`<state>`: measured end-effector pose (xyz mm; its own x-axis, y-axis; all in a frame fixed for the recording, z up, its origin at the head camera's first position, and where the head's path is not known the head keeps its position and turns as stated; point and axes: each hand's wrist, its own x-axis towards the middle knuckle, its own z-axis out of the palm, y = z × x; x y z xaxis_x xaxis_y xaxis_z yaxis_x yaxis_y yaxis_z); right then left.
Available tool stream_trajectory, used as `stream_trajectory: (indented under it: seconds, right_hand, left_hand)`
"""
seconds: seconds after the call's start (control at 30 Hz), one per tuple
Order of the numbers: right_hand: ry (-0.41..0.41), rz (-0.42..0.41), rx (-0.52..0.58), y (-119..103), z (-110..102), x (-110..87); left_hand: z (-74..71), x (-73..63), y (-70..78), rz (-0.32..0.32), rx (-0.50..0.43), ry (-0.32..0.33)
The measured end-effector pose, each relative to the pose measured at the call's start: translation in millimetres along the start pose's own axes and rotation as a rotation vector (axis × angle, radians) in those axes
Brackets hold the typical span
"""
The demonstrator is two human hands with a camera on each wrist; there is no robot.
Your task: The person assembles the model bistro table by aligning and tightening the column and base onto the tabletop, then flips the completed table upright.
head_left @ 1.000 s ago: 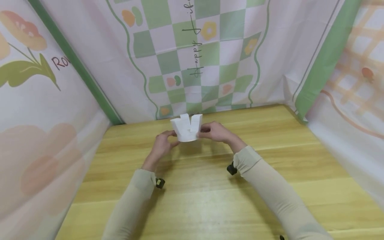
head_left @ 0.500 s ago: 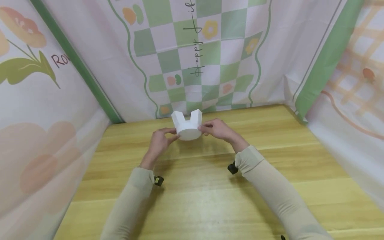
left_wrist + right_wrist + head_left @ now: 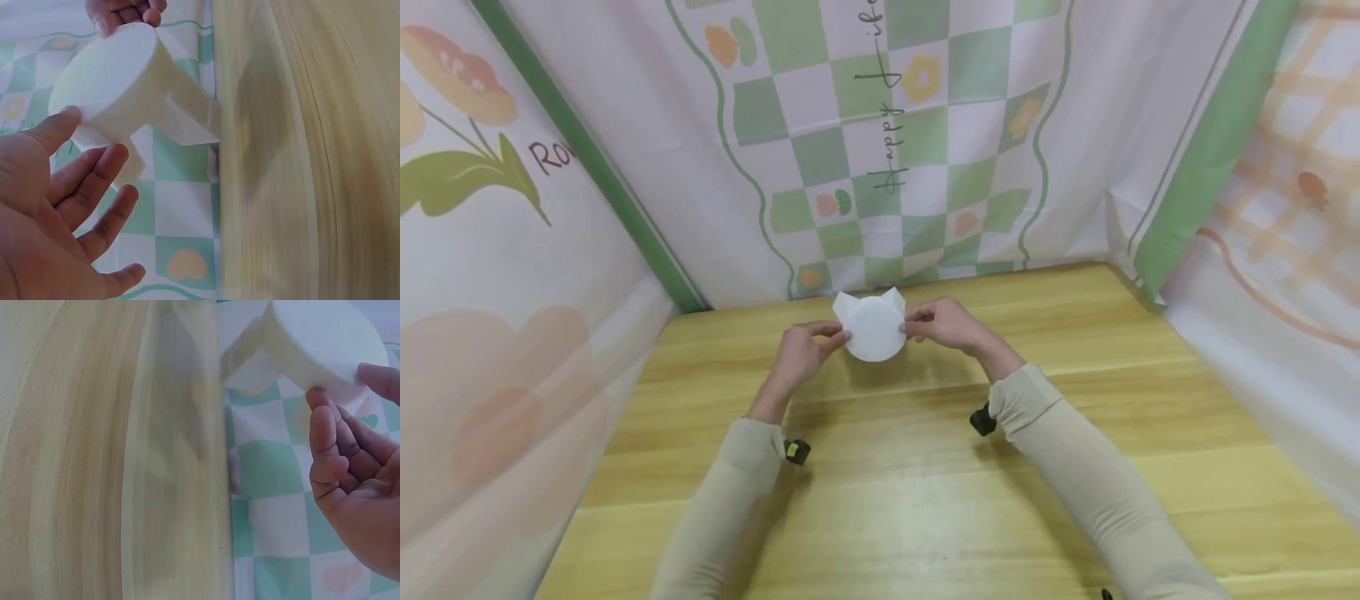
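Observation:
A white paper cup (image 3: pixel 876 330) with a round flat base and flaps standing out from its other end is held up near the table's back edge. Its base faces the head camera, and two flap tips show above it. My left hand (image 3: pixel 801 352) pinches its left side, thumb at the base's edge; in the left wrist view the lower fingers of that hand (image 3: pixel 37 206) spread free of it. From the opposite side my right hand (image 3: pixel 953 327) pinches the cup between thumb and fingertips. The cup's inside is hidden in all views.
The wooden table (image 3: pixel 895 500) reaches back to a hanging checkered cloth (image 3: pixel 917 167). Printed cloths also close off the left and right sides. A small black wrist camera (image 3: pixel 797 452) sits at the left cuff and another black camera (image 3: pixel 982 420) at the right.
The cup has tipped: its side and upright flaps showed first, and now its round base faces the head camera. Both hands keep their hold at about the same place.

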<state>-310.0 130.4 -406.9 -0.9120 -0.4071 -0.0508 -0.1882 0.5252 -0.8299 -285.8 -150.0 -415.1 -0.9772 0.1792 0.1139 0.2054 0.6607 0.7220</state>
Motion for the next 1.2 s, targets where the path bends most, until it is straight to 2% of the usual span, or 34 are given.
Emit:
stream_trajectory:
  seconds: [0.17, 0.37, 0.7, 0.97, 1.2]
  right_hand:
    - [-0.013, 0.014, 0.005, 5, 1, -1.0]
    - [-0.009, 0.018, 0.013, 8, 2, -1.0]
    - [0.011, 0.065, -0.006, 14, 4, -1.0]
    - [-0.005, 0.097, 0.01, 19, 7, -0.9]
    - [-0.022, 0.124, 0.006, 18, 7, -2.9]
  left_hand:
    - [3.5, 1.5, -1.5, -0.025, -0.052, -0.005]
    - [6.4, 2.6, 0.8, -0.147, -0.169, -0.009]
    - [12.8, 6.4, 5.7, -0.288, -0.195, -0.049]
    - [20.7, 6.0, 1.1, -0.309, -0.197, -0.123]
    - [27.9, 7.5, -1.8, -0.306, -0.227, -0.14]
